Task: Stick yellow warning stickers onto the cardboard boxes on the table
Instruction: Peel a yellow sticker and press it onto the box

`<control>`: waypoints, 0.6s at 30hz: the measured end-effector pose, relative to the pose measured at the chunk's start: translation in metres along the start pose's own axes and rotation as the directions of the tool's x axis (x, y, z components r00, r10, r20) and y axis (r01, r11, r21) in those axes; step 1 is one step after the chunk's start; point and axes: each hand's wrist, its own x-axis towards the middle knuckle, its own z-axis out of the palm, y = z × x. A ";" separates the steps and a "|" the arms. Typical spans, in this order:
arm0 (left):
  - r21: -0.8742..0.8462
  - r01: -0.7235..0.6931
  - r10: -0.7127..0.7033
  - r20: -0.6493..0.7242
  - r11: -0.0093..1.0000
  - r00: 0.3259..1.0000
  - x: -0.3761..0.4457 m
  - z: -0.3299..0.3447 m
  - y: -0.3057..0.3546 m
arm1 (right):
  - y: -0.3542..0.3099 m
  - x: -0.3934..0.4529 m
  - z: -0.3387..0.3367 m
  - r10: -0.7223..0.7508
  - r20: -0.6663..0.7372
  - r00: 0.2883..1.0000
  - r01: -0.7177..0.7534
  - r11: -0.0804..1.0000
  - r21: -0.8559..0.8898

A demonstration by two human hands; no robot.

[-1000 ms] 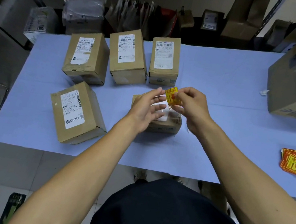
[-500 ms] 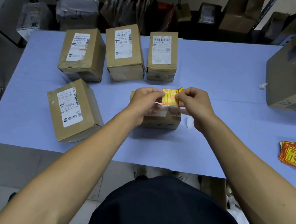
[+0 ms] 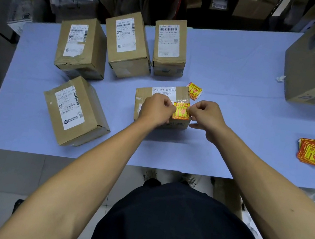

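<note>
1. Big carton (image 3: 311, 66) at 2 o'clock on counter (image 3: 241, 74); holds white and yellow sheets.
2. Box (image 3: 162, 97) at centre; sticker (image 3: 181, 111) on its top.
3. Left hand (image 3: 157, 109), right hand (image 3: 207, 117): curled fingers pinch sticker's side edges.
4. Sticker stack (image 3: 312, 151) at 3 o'clock.

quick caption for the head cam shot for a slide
Both hands, left and right, press a yellow warning sticker onto the nearest cardboard box.

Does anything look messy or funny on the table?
A little. One loose sticker lies behind the box being labelled, apart from the sticker pile. The far-left box has a torn, wrinkled label, and the boxes sit at different angles.
</note>
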 end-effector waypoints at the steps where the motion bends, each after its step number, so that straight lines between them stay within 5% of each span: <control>1: 0.019 -0.003 0.003 0.000 1.000 1.000 0.000 0.001 0.001 | 0.001 0.001 0.000 -0.002 -0.006 1.000 0.002 1.000 -0.008; 18: 0.131 0.020 -0.011 -0.066 0.991 0.998 0.010 0.011 0.004 | 0.009 0.015 0.005 -0.052 -0.082 0.995 0.041 0.992 -0.123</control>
